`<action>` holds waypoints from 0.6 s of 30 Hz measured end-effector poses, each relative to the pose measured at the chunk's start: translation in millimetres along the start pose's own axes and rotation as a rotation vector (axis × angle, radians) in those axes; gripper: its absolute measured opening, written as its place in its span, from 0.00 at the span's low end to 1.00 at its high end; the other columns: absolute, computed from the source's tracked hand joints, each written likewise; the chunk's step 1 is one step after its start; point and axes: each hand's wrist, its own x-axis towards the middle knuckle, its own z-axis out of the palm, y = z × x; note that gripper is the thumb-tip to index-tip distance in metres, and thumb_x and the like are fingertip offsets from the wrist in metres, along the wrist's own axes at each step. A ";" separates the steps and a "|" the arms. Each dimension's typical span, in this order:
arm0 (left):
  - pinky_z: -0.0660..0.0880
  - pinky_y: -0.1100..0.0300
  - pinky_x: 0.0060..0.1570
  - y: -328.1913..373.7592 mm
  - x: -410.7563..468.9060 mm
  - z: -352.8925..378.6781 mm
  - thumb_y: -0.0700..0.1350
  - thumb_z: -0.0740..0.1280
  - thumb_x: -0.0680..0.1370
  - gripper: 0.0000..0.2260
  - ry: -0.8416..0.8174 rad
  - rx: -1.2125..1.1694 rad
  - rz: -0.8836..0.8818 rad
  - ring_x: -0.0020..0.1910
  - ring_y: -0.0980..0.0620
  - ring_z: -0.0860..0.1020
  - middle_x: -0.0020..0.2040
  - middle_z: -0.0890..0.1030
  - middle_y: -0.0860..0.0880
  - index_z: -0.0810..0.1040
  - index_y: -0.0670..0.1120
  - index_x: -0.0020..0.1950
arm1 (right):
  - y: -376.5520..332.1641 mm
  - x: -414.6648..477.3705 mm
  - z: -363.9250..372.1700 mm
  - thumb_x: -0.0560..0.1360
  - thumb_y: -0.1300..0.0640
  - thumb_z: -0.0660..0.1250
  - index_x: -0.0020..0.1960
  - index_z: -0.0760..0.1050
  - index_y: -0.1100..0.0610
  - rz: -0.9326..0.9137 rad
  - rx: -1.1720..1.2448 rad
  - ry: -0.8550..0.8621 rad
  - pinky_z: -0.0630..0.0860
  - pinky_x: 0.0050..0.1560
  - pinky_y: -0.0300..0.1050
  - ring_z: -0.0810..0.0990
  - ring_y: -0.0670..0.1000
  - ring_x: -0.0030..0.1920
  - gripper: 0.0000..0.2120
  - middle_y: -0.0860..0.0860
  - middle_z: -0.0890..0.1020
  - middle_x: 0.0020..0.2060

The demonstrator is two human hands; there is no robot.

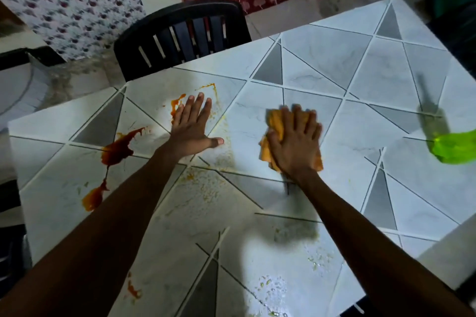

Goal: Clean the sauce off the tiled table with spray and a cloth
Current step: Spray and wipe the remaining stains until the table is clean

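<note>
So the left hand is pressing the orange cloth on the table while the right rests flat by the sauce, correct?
Not quite: the head view shows them swapped. The right hand presses the orange cloth on the table; the left hand rests flat by the sauce.

One head-worn wide-angle view looks steeply down, close over the tiled table (334,64) (chair (185,33) beyond).
</note>
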 end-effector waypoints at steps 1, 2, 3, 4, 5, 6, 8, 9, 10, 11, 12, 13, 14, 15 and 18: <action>0.33 0.50 0.75 0.2 -1.5 -0.3 0.70 0.64 0.72 0.51 -0.009 -0.002 0.002 0.76 0.52 0.28 0.78 0.29 0.53 0.34 0.53 0.79 | -15.7 -7.6 3.4 0.80 0.35 0.50 0.82 0.52 0.45 -0.026 -0.003 -0.004 0.49 0.78 0.68 0.49 0.66 0.81 0.34 0.52 0.55 0.82; 0.32 0.50 0.75 0.0 -1.8 -2.2 0.70 0.64 0.72 0.51 -0.019 -0.014 0.002 0.76 0.52 0.28 0.78 0.29 0.53 0.33 0.53 0.79 | -27.0 -22.4 6.1 0.81 0.35 0.51 0.83 0.50 0.45 -0.116 -0.020 -0.020 0.48 0.78 0.67 0.47 0.65 0.81 0.34 0.52 0.53 0.83; 0.32 0.50 0.75 -0.6 -2.2 -3.9 0.69 0.65 0.72 0.50 -0.031 -0.030 0.002 0.76 0.52 0.28 0.78 0.29 0.53 0.34 0.53 0.79 | -31.4 -44.7 8.2 0.81 0.35 0.51 0.83 0.47 0.44 -0.239 -0.039 -0.046 0.48 0.79 0.67 0.45 0.64 0.82 0.34 0.51 0.51 0.83; 0.32 0.50 0.75 0.7 -3.9 -5.9 0.69 0.65 0.73 0.50 -0.041 -0.047 0.004 0.76 0.52 0.28 0.78 0.29 0.53 0.34 0.53 0.79 | -26.7 -72.6 5.4 0.82 0.35 0.51 0.83 0.46 0.44 -0.363 -0.058 -0.078 0.49 0.79 0.66 0.42 0.62 0.82 0.34 0.49 0.49 0.83; 0.32 0.50 0.75 0.6 -5.0 -7.7 0.68 0.66 0.73 0.50 -0.039 -0.064 0.006 0.76 0.51 0.28 0.78 0.30 0.53 0.35 0.53 0.80 | -15.6 -98.3 1.8 0.82 0.35 0.51 0.83 0.45 0.43 -0.482 -0.079 -0.122 0.49 0.79 0.64 0.40 0.60 0.82 0.34 0.48 0.47 0.83; 0.33 0.49 0.75 1.5 -7.6 -9.4 0.68 0.66 0.73 0.50 -0.024 -0.079 0.012 0.77 0.51 0.30 0.79 0.31 0.53 0.36 0.53 0.80 | 1.8 -121.7 -2.0 0.82 0.34 0.52 0.83 0.44 0.43 -0.586 -0.113 -0.163 0.48 0.80 0.63 0.40 0.59 0.82 0.34 0.48 0.47 0.83; 0.36 0.49 0.76 2.8 -8.5 -10.4 0.66 0.68 0.72 0.49 0.023 -0.105 0.022 0.78 0.50 0.34 0.80 0.36 0.51 0.41 0.51 0.81 | 48.7 -141.6 -11.6 0.80 0.34 0.54 0.83 0.46 0.42 -0.704 -0.157 -0.224 0.47 0.81 0.62 0.41 0.59 0.82 0.35 0.48 0.49 0.83; 0.38 0.48 0.76 5.4 -10.2 -9.9 0.65 0.69 0.73 0.48 0.048 -0.102 0.022 0.79 0.48 0.37 0.81 0.39 0.50 0.44 0.50 0.81 | 71.9 -141.1 -16.9 0.80 0.34 0.53 0.83 0.47 0.42 -0.664 -0.156 -0.218 0.48 0.80 0.64 0.42 0.59 0.82 0.35 0.47 0.50 0.83; 0.40 0.48 0.77 9.3 -12.3 -8.6 0.64 0.69 0.73 0.46 0.085 -0.091 0.016 0.80 0.47 0.41 0.81 0.43 0.49 0.49 0.49 0.81 | 89.5 -132.7 -19.7 0.80 0.33 0.52 0.83 0.48 0.41 -0.559 -0.133 -0.203 0.51 0.79 0.66 0.43 0.58 0.83 0.34 0.47 0.51 0.83; 0.43 0.46 0.77 15.2 -17.2 -6.8 0.61 0.70 0.73 0.43 0.135 -0.077 0.011 0.80 0.45 0.46 0.81 0.49 0.46 0.54 0.47 0.80 | 97.4 -120.3 -20.3 0.80 0.33 0.49 0.82 0.48 0.41 -0.401 -0.103 -0.172 0.52 0.78 0.68 0.44 0.59 0.82 0.33 0.47 0.51 0.83; 0.47 0.45 0.77 22.4 -23.5 -4.7 0.57 0.71 0.73 0.39 0.201 -0.068 0.011 0.79 0.43 0.52 0.80 0.56 0.44 0.60 0.45 0.78 | 94.7 -103.9 -19.3 0.80 0.33 0.47 0.82 0.48 0.41 -0.216 -0.068 -0.127 0.52 0.77 0.68 0.46 0.61 0.82 0.33 0.48 0.52 0.83; 0.51 0.44 0.76 30.5 -31.6 -2.4 0.52 0.72 0.72 0.35 0.258 -0.058 0.020 0.77 0.42 0.58 0.78 0.62 0.43 0.65 0.43 0.76 | 82.6 -87.4 -15.7 0.80 0.33 0.46 0.83 0.49 0.42 -0.055 -0.036 -0.086 0.51 0.78 0.69 0.47 0.63 0.82 0.33 0.50 0.53 0.83; 0.55 0.43 0.75 39.8 -42.2 3.7 0.48 0.73 0.71 0.32 0.300 -0.043 0.029 0.75 0.42 0.63 0.75 0.67 0.42 0.69 0.42 0.73 | 64.8 -76.5 -9.8 0.80 0.33 0.46 0.83 0.50 0.44 0.050 -0.016 -0.056 0.49 0.78 0.69 0.48 0.65 0.81 0.34 0.52 0.54 0.82; 0.58 0.43 0.73 48.0 -52.1 10.6 0.46 0.73 0.69 0.31 0.327 -0.045 0.037 0.73 0.42 0.66 0.72 0.70 0.42 0.71 0.42 0.71 | 43.9 -71.2 -4.7 0.80 0.34 0.47 0.83 0.51 0.46 0.082 -0.007 -0.043 0.49 0.78 0.69 0.49 0.66 0.81 0.34 0.54 0.55 0.82; 0.63 0.45 0.72 65.7 -80.0 33.7 0.47 0.73 0.69 0.30 0.303 -0.152 0.012 0.72 0.40 0.67 0.72 0.70 0.42 0.72 0.42 0.70 | 8.3 -106.6 4.9 0.81 0.36 0.53 0.83 0.49 0.46 -0.187 -0.019 -0.057 0.48 0.79 0.66 0.47 0.64 0.82 0.35 0.53 0.53 0.83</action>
